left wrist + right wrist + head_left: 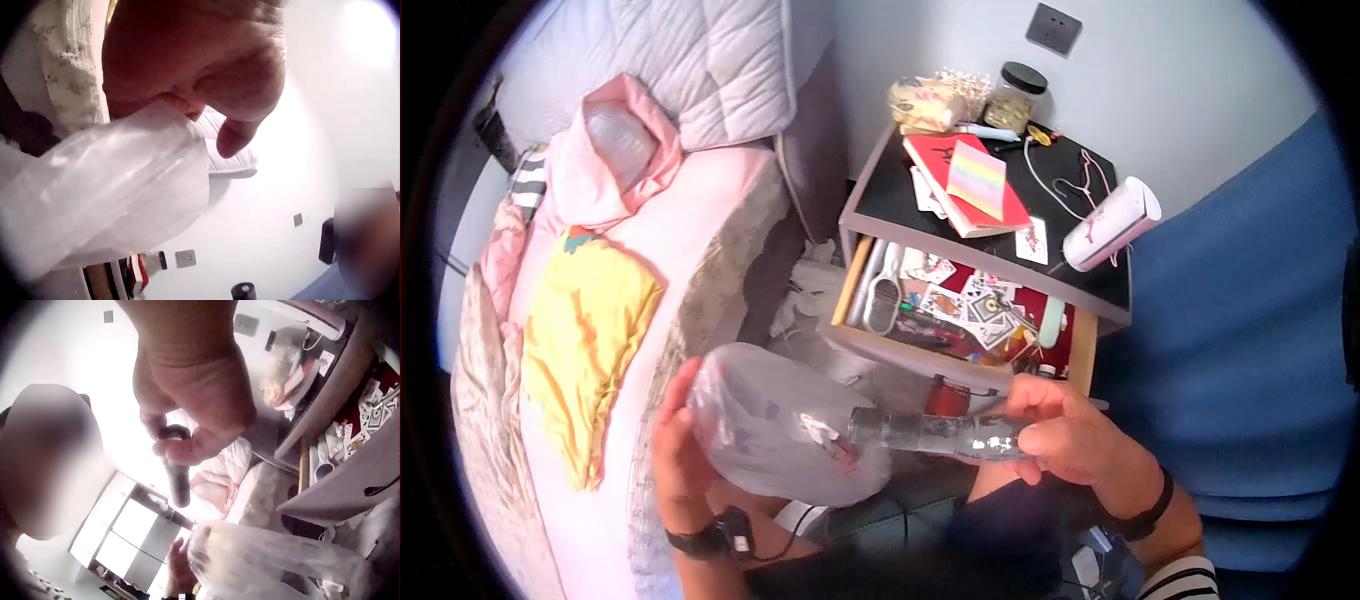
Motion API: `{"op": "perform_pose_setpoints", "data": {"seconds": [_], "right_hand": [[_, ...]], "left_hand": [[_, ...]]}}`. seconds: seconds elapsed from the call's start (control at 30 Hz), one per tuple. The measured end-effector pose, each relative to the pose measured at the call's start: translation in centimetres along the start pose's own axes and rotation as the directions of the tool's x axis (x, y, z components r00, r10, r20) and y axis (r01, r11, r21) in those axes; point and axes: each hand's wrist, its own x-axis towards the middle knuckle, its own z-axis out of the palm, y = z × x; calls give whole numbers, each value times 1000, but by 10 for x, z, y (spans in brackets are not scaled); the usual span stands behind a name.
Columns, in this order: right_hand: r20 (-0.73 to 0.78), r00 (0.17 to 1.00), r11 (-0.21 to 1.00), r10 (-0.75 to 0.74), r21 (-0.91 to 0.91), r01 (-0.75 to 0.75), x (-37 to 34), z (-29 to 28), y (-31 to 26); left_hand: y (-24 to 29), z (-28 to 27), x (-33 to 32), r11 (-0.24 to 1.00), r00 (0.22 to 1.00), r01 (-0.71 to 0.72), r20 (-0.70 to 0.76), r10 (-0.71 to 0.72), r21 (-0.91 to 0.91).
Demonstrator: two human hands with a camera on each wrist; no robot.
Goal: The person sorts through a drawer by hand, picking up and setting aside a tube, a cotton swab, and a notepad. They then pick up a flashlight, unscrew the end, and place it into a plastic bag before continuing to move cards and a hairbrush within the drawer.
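Observation:
My left hand (677, 440) holds a translucent white plastic bag (745, 400) by its edge, with fingers curled at the film in the left wrist view. The bag hangs puffed out, and a small white and red scrap (825, 435) shows at it. My right hand (1070, 430) grips a clear greyish ribbed tube (920, 435) between thumb and fingers. In the head view the tube lies nearly level, its far end overlapping the bag. The right wrist view shows the tube (180, 487) pointing downward above the bag (250, 556).
Ahead, an open drawer (880, 350) holds playing cards (990, 310) and a brush (885, 300). On the nightstand (880, 215) are a red book (1000, 222), a lidded jar (1013, 98) and a white cylinder (1110, 225). The bed (700, 190) bears yellow clothing (585, 330); a blue curtain (1230, 330) hangs right.

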Motion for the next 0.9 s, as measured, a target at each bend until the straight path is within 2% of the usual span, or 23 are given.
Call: {"op": "perform_pose_setpoints", "data": {"seconds": [0.1,0.17,0.2,0.3,0.33,0.4,0.43,0.47,0.5,0.57,0.6,0.63,0.67,0.73,0.77,0.83,0.87,0.9], "right_hand": [[66,996,996,-57,-63,61,1,11,0],[120,987,989,-105,-94,116,5,18,5],[144,981,983,-132,-111,149,6,22,6],[175,967,972,-186,-109,207,9,41,-3],[144,975,983,-167,-56,176,10,48,-1],[96,965,954,-243,-157,256,17,61,-5],[73,956,935,-283,-204,292,21,67,-4],[48,923,913,-382,-134,385,29,73,2],[-9,905,905,-426,12,426,41,80,11],[-138,867,816,-478,294,497,66,97,30],[-240,856,777,-458,359,516,70,109,36],[-335,841,732,-425,418,537,71,120,43],[-365,822,743,-436,369,558,71,126,51],[-388,839,775,-382,360,520,59,139,59],[-399,846,791,-354,355,498,52,145,62],[-329,884,857,-333,286,430,43,156,83],[-316,884,841,-344,314,440,44,160,95],[-303,884,826,-356,341,449,41,163,98]], "left_hand": [[-10,9,-24,993,998,26,-61,-19,112],[-8,25,-40,978,997,73,-12,-72,193],[-9,36,-45,970,999,31,23,-37,241],[-14,62,-60,987,988,29,145,-53,160],[-14,66,-65,974,981,59,168,-97,218],[-18,74,-77,961,958,152,207,-200,229],[-20,85,-82,966,978,100,157,-139,238],[-28,87,-87,969,987,91,109,-119,231],[-34,89,-92,971,993,85,61,-101,223],[-30,108,-100,855,998,-29,-29,52,518],[-28,114,-104,758,989,-69,-55,137,648],[-27,113,-107,767,984,-68,-84,157,637],[-30,111,-108,776,978,-71,-111,179,627],[-33,108,-114,773,965,-88,-140,223,628],[-37,106,-118,819,968,-78,-155,199,569],[-52,102,-122,897,973,-61,-175,152,439],[-66,98,-120,917,964,-95,-195,182,388],[-63,101,-123,895,961,-115,-180,210,430]]}}
